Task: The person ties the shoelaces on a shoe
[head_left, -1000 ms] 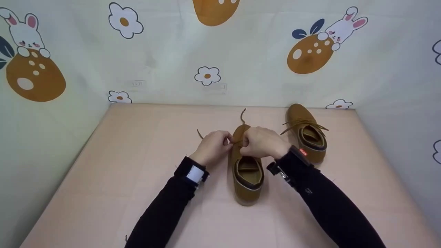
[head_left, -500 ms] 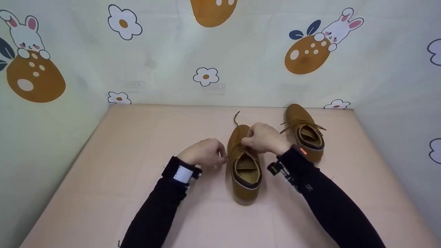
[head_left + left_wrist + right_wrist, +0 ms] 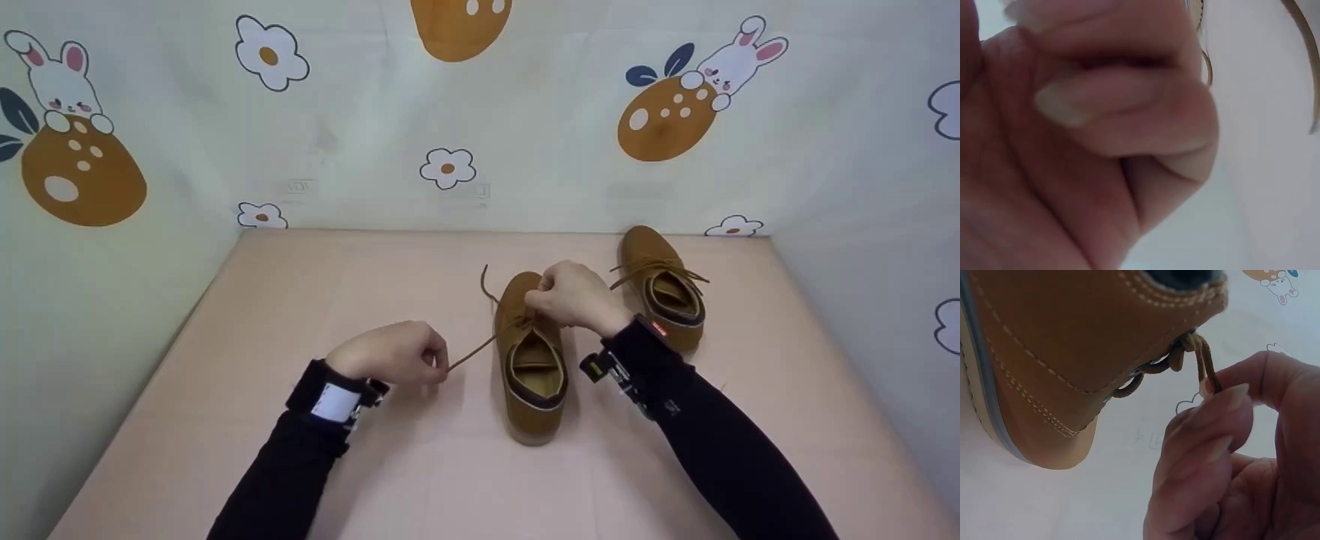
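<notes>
A brown lace-up shoe (image 3: 536,427) stands on the pink surface with its toe pointing away from me. Left of it, my left hand (image 3: 394,352) pinches a shoelace (image 3: 472,352) that runs straight from the shoe's side to my fingertips. In the left wrist view the curled fingers (image 3: 1129,112) hide the pinch. Over the laced front, my right hand (image 3: 577,296) pinches more lace between thumb and finger. The right wrist view has this as two side-by-side strands of lace (image 3: 1207,363) coming from a knot at the top eyelets. Another lace end (image 3: 486,281) lies loose beside the toe.
A matching brown shoe (image 3: 646,244) with its laces tied in a bow stands at the back right, close to my right wrist. Pale cloth walls (image 3: 360,112) with rabbit and flower prints enclose the pink surface (image 3: 337,277) at the back and sides.
My left hand has moved from the shoe's front out to the left and toward me, stretching the lace. The loose lace end has swung left. My right hand has shifted slightly away from me.
</notes>
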Available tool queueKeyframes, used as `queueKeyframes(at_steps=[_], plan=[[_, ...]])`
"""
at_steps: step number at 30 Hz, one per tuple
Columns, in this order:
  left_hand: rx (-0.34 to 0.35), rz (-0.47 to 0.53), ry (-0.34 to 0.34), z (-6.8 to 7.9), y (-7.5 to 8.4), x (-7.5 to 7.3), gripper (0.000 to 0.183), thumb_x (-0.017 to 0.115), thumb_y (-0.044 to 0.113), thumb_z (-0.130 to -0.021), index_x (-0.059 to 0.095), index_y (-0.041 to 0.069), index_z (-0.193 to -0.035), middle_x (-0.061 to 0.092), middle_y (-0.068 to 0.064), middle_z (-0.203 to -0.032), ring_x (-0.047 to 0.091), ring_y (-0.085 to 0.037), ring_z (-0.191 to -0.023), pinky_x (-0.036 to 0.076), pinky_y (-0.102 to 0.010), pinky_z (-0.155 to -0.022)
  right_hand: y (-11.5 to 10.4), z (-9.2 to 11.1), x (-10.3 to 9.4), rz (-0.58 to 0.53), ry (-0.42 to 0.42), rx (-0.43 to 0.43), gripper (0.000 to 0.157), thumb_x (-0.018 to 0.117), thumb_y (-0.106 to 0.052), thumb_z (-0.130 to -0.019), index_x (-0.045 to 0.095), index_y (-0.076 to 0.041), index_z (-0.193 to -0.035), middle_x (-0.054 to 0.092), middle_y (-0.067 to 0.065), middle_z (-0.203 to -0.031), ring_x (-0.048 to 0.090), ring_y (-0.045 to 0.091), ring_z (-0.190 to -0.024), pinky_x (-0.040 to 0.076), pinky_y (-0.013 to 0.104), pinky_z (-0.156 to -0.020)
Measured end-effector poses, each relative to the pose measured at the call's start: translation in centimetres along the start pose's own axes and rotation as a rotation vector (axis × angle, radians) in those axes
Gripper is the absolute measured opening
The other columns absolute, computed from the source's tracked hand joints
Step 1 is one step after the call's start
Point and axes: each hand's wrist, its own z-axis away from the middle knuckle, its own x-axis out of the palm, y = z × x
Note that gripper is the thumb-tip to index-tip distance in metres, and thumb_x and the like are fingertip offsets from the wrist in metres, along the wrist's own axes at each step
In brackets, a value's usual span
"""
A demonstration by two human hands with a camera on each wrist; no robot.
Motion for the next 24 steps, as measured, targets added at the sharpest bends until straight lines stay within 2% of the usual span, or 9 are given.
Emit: queueKeyframes(at_steps=[3, 6, 10, 13, 17, 19, 24], plan=[[0.002, 0.024, 0.011, 1.0, -0.8, -0.4, 0.011, 0.069, 0.015, -0.087, 0.070, 0.018, -0.077, 0.060, 0.009, -0.068, 0.054, -0.007, -0.061, 0.047, -0.029, -0.062, 0.1, 0.0, -0.1, -0.022, 0.041, -0.022, 0.019, 0.058, -0.023, -0.082, 0.054, -0.014, -0.066, 0.053, -0.003, -0.062, 0.053, 0.013, -0.052, 0.038, 0.027, -0.049], [0.025, 0.121, 0.016, 1.5, -1.2, -0.6, 0.009, 0.069, 0.016, -0.090, 0.071, 0.017, -0.081, 0.061, 0.009, -0.068, 0.053, -0.007, -0.060, 0.045, -0.026, -0.059, 0.2, 0.0, -0.5, -0.045, 0.041, -0.045, 0.016, 0.058, -0.021, -0.085, 0.061, -0.011, -0.072, 0.061, 0.001, -0.071, 0.059, 0.014, -0.055, 0.046, 0.028, -0.052], [0.105, 0.379, 0.054, 0.8, -0.8, -0.4, 0.009, 0.066, 0.016, -0.096, 0.071, 0.009, -0.091, 0.069, 0.000, -0.075, 0.060, -0.016, -0.063, 0.047, -0.025, -0.059, 0.3, 0.3, -0.9, -0.063, -0.003, -0.060, 0.016, 0.058, -0.021, -0.088, 0.066, -0.009, -0.080, 0.065, 0.005, -0.078, 0.065, 0.022, -0.060, 0.052, 0.030, -0.054], [0.152, 0.565, 0.129, -0.4, 0.2, -0.1, 0.014, 0.065, 0.017, -0.097, 0.069, 0.004, -0.096, 0.073, -0.007, -0.082, 0.064, -0.024, -0.068, 0.047, -0.025, -0.060, 0.4, 0.5, -1.1, -0.076, -0.021, -0.069, 0.017, 0.059, -0.021, -0.090, 0.067, -0.009, -0.081, 0.065, 0.006, -0.077, 0.067, 0.028, -0.063, 0.053, 0.031, -0.055], [0.142, 0.795, 0.235, -2.2, 1.6, 0.4, 0.018, 0.065, 0.018, -0.097, 0.066, 0.000, -0.100, 0.074, -0.012, -0.090, 0.067, -0.020, -0.068, 0.045, -0.024, -0.059, 0.6, 0.5, -1.2, -0.085, -0.027, -0.086, 0.018, 0.062, -0.023, -0.091, 0.066, -0.009, -0.081, 0.065, 0.005, -0.076, 0.068, 0.030, -0.063, 0.052, 0.031, -0.054], [0.135, 0.910, 0.274, -2.8, 2.4, 0.6, 0.016, 0.064, 0.017, -0.098, 0.065, 0.001, -0.100, 0.074, -0.014, -0.093, 0.069, -0.018, -0.070, 0.047, -0.024, -0.061, 0.5, 0.4, -1.3, -0.090, -0.029, -0.096, 0.018, 0.063, -0.023, -0.091, 0.066, -0.009, -0.080, 0.065, 0.004, -0.075, 0.068, 0.029, -0.062, 0.051, 0.030, -0.054], [0.164, 1.216, 0.300, -3.5, 3.7, 0.9, 0.009, 0.061, 0.014, -0.100, 0.058, 0.005, -0.100, 0.074, -0.011, -0.098, 0.070, -0.018, -0.076, 0.050, -0.025, -0.066, 0.4, 0.5, -1.4, -0.119, -0.045, -0.114, 0.017, 0.065, -0.022, -0.091, 0.065, -0.008, -0.081, 0.064, 0.003, -0.069, 0.064, 0.025, -0.054, 0.050, 0.029, -0.050]])
